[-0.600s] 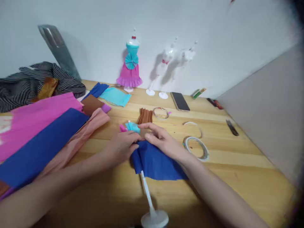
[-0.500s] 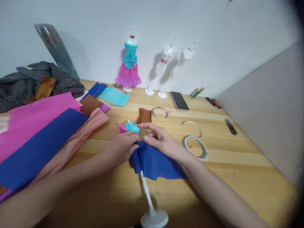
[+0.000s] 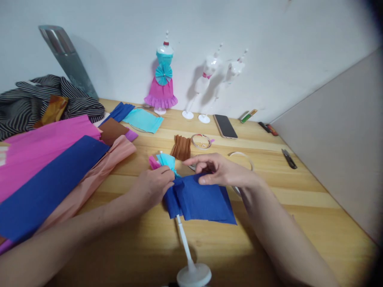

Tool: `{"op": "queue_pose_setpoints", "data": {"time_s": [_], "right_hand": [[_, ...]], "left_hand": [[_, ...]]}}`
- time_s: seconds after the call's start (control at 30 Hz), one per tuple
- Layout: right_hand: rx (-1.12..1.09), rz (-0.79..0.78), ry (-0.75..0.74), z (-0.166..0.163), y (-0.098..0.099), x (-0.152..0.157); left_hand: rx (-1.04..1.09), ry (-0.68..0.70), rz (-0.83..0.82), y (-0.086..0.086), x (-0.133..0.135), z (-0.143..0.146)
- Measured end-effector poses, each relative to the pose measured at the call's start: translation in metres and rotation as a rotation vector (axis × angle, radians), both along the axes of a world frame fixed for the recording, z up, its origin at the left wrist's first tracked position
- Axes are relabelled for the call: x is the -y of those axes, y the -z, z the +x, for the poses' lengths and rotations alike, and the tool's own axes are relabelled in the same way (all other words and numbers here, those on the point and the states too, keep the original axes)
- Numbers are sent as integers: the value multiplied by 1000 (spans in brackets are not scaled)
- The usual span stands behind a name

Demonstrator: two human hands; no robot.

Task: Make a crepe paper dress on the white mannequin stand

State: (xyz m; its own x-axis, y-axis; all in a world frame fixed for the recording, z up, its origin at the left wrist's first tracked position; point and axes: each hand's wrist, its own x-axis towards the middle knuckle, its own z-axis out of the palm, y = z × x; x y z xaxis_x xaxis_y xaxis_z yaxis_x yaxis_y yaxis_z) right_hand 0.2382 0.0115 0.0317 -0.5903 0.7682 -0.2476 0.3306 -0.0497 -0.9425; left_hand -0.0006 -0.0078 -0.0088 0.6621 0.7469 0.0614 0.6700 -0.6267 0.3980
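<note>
Blue sheet (image 3: pixel 206 201): directly between the two hands above the desk (image 3: pixel 269 235), gathered into folds at its left end and flat toward its right.
Left hand (image 3: pixel 155 185): thumb and fingers together, clamped on the upper left end of the blue sheet, where it meets the small mannequin.
Right hand (image 3: pixel 221 169): thumb and index finger apart; the thumb tip lies over the sheet's upper edge, but I cannot tell whether it presses there.
Sheet from grip: it extends rightward from the left grip, its longer run roughly crosswise, dipping slightly to the right; the left hand is nearer the gathered end, the right hand nearer the free part.
Small mannequin: its white stem (image 3: pixel 184 237) shows below the folds, leaning away and leftward from its round base (image 3: pixel 194 275).
Turquoise piece (image 3: pixel 167 160): just beyond the left fingers, around the mannequin's upper part, with a pink piece (image 3: pixel 154 162) beside it.
Brown pleated piece (image 3: pixel 181 147): on the desk beyond the hands, near the right index finger.
Farther back: a phone (image 3: pixel 225 126) and a dressed mannequin (image 3: pixel 161 87) by the wall.
Far left: a long blue strip (image 3: pixel 56 187) beside a salmon piece (image 3: pixel 98 175).
</note>
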Motion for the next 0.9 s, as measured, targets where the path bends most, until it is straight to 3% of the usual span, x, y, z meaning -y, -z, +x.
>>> {"op": "queue_pose_setpoints", "data": {"time_s": [0.13,0.2,0.33,0.43,0.57,0.63,0.77,0.9], "right_hand": [[89,40,-61,20,-2,-6],[122,207,38,19,0,-6],[107,696,377,0,9,-5],[126,857,351,-10,12,-6],[166,727,488,5,8,-9],[388,595,518,16,6,-10],[922,402,287,25,13,-9],[1004,385,227,17,25,-10]], "left_hand": [[43,-1,19,6,-1,0],[52,3,16,8,-1,1],[46,9,-25,4,-1,1],[43,14,-61,-1,-1,0],[74,10,-89,0,0,-1],[95,13,-75,4,-1,-1],[131,27,-28,11,-3,-2],[145,22,-8,12,-3,-2]]}}
